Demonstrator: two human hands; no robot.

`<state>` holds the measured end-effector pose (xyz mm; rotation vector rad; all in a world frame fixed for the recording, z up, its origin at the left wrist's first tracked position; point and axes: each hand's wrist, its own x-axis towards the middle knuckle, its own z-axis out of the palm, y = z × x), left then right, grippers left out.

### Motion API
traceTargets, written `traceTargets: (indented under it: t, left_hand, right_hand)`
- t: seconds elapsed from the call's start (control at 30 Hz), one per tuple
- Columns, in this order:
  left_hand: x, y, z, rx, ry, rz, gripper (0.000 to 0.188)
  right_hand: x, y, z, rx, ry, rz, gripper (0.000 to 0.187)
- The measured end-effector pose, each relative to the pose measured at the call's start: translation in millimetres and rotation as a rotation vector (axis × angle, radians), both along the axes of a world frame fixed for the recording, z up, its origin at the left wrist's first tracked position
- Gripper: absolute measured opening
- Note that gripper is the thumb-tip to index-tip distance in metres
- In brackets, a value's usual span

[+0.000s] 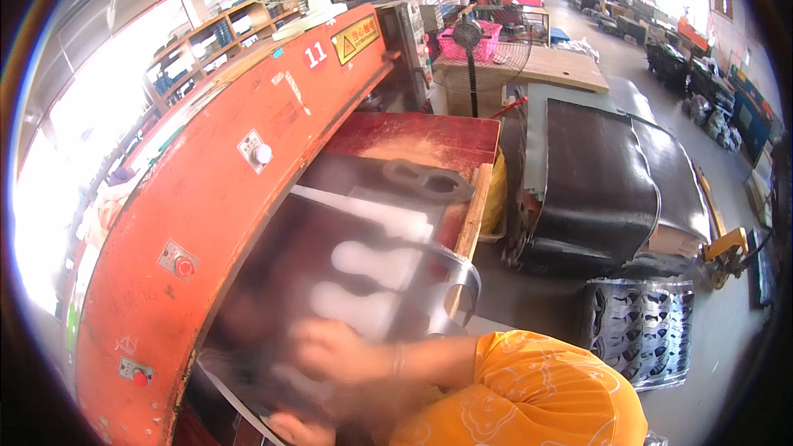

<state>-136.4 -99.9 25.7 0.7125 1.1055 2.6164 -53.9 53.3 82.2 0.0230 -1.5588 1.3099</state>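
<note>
A dark, glossy sheet [301,239] with rounded, sole-shaped cut-outs lies slanted under the orange press beam, smeared by motion. Its right edge curls up past the table's wooden rail. Pale material shows through the holes. My right hand [339,351] is closed over the sheet's near part; the fingers are blurred. At the lower edge of the view, my left hand [301,429] is curled at the sheet's near border, partly cut off. A grey looped cutting die [429,182] rests on the far side of the red bed [421,132].
The orange press beam [206,165], with buttons, spans the left. Glossy black sheets [591,173] are stacked at the right. A punched sheet [640,334] lies on the floor near a yellow pallet jack [727,248]. Beyond the bed stand a black fan [468,33] and a pink basket [487,37].
</note>
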Motion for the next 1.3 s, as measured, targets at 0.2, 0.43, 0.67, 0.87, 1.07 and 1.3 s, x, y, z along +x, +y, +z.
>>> traceTargets:
  t: [0.2,0.43,0.67,0.87,1.07,1.3]
  left_hand:
    - [8,-23,3,-0.265,0.251,-1.100,0.034]
    - [40,36,35,-0.449,0.070,-0.010,0.045]
    - [52,56,47,-0.604,0.519,-0.291,0.031]
    - [13,44,60,-0.341,0.193,-0.681,0.029]
    - [-18,8,43,-0.418,0.160,-0.618,0.026]
    - [13,-11,50,-0.567,0.107,-0.515,0.033]
  right_hand:
    - [-22,-7,-42,-0.062,-0.494,0.699,0.030]
    - [65,23,-10,-0.125,-0.137,0.247,0.034]
    - [164,56,-31,-0.217,-0.334,-0.168,0.025]
    - [338,157,-168,-0.924,0.206,-1.008,0.031]
    - [390,115,-321,-1.178,-0.981,-1.153,0.043]
    - [269,233,-265,-0.821,-0.412,-1.342,0.060]
